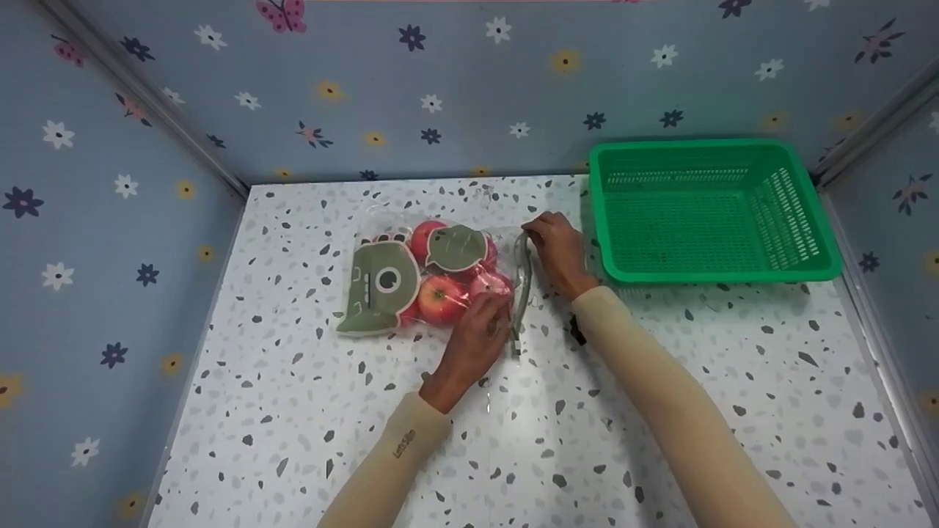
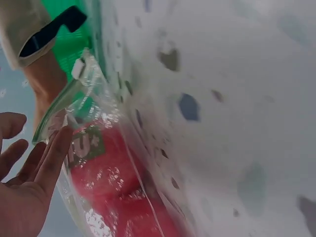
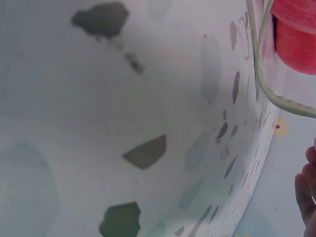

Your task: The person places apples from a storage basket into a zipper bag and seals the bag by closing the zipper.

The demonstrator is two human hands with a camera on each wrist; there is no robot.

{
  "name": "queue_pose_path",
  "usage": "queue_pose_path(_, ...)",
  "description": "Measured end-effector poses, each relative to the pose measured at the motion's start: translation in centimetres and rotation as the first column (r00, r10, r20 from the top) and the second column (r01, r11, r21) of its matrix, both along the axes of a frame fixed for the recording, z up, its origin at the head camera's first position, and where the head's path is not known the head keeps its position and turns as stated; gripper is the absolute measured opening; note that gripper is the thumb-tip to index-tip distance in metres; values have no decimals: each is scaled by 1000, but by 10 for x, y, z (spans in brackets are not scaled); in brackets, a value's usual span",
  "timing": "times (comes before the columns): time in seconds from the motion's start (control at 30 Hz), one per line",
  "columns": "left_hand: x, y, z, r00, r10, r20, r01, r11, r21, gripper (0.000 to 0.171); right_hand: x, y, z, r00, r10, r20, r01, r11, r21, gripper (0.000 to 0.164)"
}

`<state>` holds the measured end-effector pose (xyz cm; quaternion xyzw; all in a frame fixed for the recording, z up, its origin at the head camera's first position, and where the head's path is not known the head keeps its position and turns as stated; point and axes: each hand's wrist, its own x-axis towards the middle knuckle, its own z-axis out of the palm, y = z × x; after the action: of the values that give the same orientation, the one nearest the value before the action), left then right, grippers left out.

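Note:
A clear zip bag [image 1: 378, 293] printed with a green one-eyed monster lies flat on the table, with several red apples [image 1: 441, 299] inside. Its green zip strip [image 1: 522, 282] faces right, and the white slider [image 2: 78, 68] sits at the near end of that strip. My right hand [image 1: 559, 249] pinches the far corner of the bag's mouth; in the right wrist view only part of this hand [image 3: 308, 182] shows. My left hand [image 1: 478, 339] rests by the mouth over the nearest apple. In the left wrist view its extended fingers [image 2: 54, 155] touch the plastic.
To the right, a green plastic basket [image 1: 605, 220] stands against the back wall, close beyond my right hand. The speckled white table [image 1: 293, 425] is bounded by flower-patterned walls [image 1: 469, 88] at the back and both sides. A dark strap [image 2: 54, 29] is on the right sleeve.

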<state>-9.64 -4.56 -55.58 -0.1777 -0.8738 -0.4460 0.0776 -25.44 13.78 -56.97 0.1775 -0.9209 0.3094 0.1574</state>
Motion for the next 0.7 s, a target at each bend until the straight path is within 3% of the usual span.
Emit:
queue_pose_path(0.1,10,-5,-3,996,-34,-78,19,982,-188,48,0,0,0,1000,-5,22,5,1000,-4,15)
queue_pose_path(0.17,16,-8,-4,987,-71,-141,19,941,-338,56,-1,0,1,999,-12,29,12,1000,-1,15)
queue_pose_path(0.27,20,-10,-6,958,-155,-241,-4,835,-551,60,-1,0,1,999,-23,32,23,1000,6,15)
queue_pose_path(0.37,22,-9,-9,913,-241,-328,-76,691,-719,60,-1,1,2,999,-28,39,28,1000,14,15)
queue_pose_path(0.47,21,-6,-13,871,-305,-385,-160,566,-809,52,-1,0,1,999,-24,26,23,999,23,14)
queue_pose_path(0.53,20,-4,-15,856,-333,-395,-191,507,-840,44,-1,-1,1,1000,-23,5,23,999,31,14)
queue_pose_path(0.6,19,-3,-17,854,-345,-390,-192,487,-852,34,0,-1,1,1000,-21,-16,21,999,33,13)
queue_pose_path(0.7,17,-2,-19,861,-351,-369,-168,489,-856,31,0,-1,1,1000,-24,-17,24,999,34,13)
